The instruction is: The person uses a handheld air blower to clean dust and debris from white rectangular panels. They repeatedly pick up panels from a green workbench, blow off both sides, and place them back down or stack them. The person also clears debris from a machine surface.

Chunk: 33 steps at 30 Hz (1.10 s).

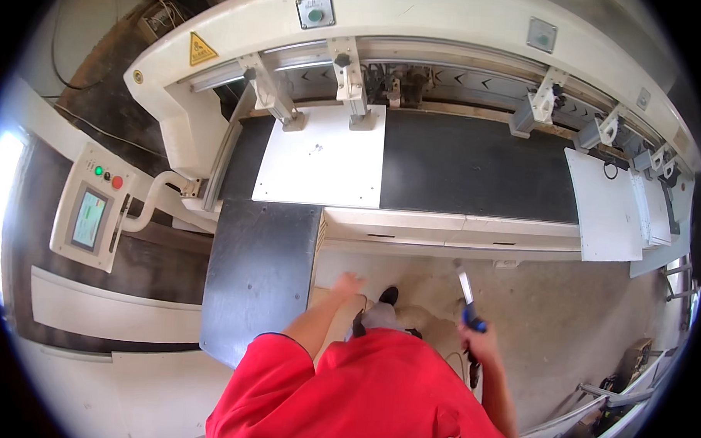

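Note:
My right hand (481, 341) is closed around an air blow gun (465, 289) with a blue and black body and a long silver nozzle. The nozzle points away from me, above the floor in front of the machine. A thin hose hangs close to my right wrist. My left hand (348, 284) is empty, its fingers loosely stretched out beside the black side table (260, 270). Ahead, a white panel (322, 160) with small holes lies on the machine's black bed (476, 165), under two clamp posts (347, 84).
More white panels (604, 205) lie at the bed's right end, one jutting over the front edge. At the left stands a control box (92, 206) with a lit screen and buttons on a bent arm. Metal racks (622, 394) line the lower right.

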Tool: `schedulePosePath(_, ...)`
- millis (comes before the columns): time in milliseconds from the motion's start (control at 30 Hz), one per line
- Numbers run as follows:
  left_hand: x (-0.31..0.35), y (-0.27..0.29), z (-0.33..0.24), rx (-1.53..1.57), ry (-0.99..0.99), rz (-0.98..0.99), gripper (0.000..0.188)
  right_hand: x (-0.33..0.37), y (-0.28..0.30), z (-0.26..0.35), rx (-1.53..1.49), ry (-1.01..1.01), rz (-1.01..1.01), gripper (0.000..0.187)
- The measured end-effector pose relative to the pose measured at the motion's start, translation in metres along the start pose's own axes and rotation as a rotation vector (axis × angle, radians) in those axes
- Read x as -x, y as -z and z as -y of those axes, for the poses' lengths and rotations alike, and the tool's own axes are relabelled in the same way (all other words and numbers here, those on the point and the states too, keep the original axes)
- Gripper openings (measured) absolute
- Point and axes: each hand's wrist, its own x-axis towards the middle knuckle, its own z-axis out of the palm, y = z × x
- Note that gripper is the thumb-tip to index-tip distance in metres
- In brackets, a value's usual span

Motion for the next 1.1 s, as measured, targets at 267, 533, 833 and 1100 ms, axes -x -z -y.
schedulePosePath(267, -0.091, 0.117, -0.075, 1.159, 0.325, -0.13, 0.051, -0.051, -0.013, 0.059, -0.09, -0.019, -0.005, 0.014)
schedulePosePath(533, -0.102, 0.148, -0.091, 1.201, 0.392, -0.18, 0.043, -0.059, -0.06, 0.087, 0.036, -0.053, 0.241, 0.023)
schedulePosePath(833, -0.113, 0.139, -0.081, 1.481, 0.388, -0.209, 0.031, -0.071, -0.057, 0.098, 0.076, -0.023, 0.312, 0.023)
schedulePosePath(1100, -0.115, 0.142, -0.079, 1.513, 0.417, -0.237, 0.032, -0.071, -0.05, 0.105, 0.051, -0.032, 0.261, 0.022)
